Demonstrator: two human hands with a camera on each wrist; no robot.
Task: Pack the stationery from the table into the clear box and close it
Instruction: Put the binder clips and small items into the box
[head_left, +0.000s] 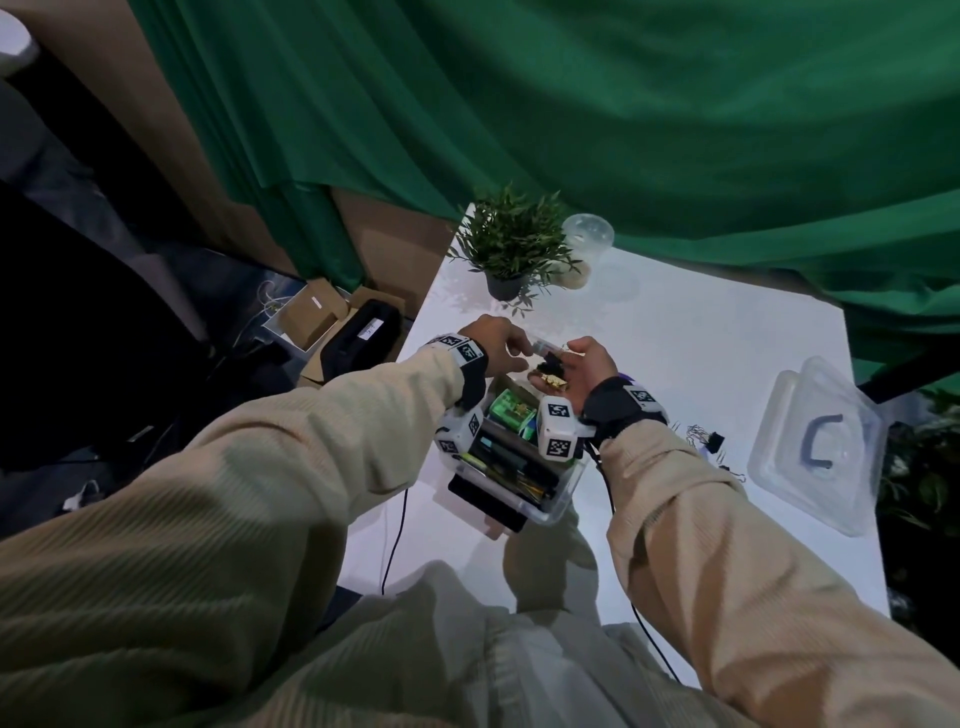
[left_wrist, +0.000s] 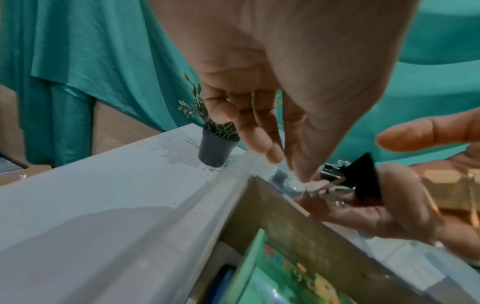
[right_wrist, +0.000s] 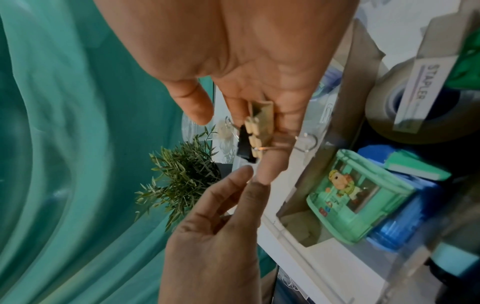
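While cupped palm-up at centre frame above the clear box (head_left: 558, 496), right hand (head_left: 587, 369) cradles gold and black binder clips (right_wrist: 261, 125) on loosely straightened fingers. Left hand (head_left: 491, 345) reaches in from the left, fingertips (left_wrist: 302, 176) pinching at the black clip's wire.

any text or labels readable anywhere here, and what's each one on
"STAPLER": on the white stapler box lying across the tape roll in the clear box.
Green picture pack: cartoon figure and small coloured marks, too blurred to read.
Black case on the floor: white label, too small to read.
Wrist cubes: black and white square code markers, no words.
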